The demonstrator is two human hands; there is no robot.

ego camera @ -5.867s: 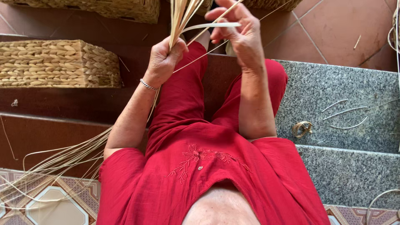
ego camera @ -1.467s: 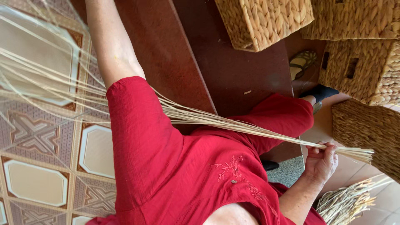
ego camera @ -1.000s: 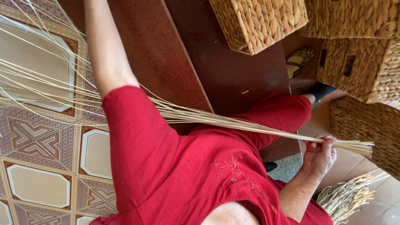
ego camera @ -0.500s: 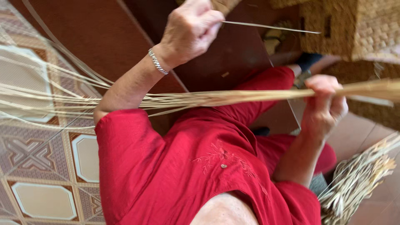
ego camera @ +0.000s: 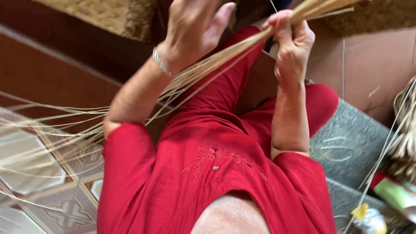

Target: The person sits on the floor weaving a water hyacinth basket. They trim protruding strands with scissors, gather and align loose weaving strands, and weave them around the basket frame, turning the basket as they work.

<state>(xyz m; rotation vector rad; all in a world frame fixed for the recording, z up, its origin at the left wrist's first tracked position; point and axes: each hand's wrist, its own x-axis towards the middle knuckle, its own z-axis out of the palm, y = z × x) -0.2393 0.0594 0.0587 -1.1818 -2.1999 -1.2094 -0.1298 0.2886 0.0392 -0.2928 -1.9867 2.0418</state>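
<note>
right hand [ego camera: 291, 41] clenched round bundle of pale straw-coloured reed strands [ego camera: 225, 56] | left hand [ego camera: 195, 28] released, fingers spread beside it | bundle slants upper-right to lower-left, loose ends fanning over patterned tiled floor [ego camera: 39, 173] | woven straw basket [ego camera: 108, 15] close above

Pkgs: only at bottom-right corner, well apart from the fingers of both hands, below and right of the right hand's fingers. One green tube-like pack [ego camera: 395, 195] w/ a red end, lying tilted on the grey stone step [ego camera: 351, 143], partly cut off by the frame edge. Just beside it, lower left, a small blurred pack [ego camera: 368, 219], whitish w/ a yellow patch; shape can't tell. No signs, no screens, no separate labels in view.
</note>
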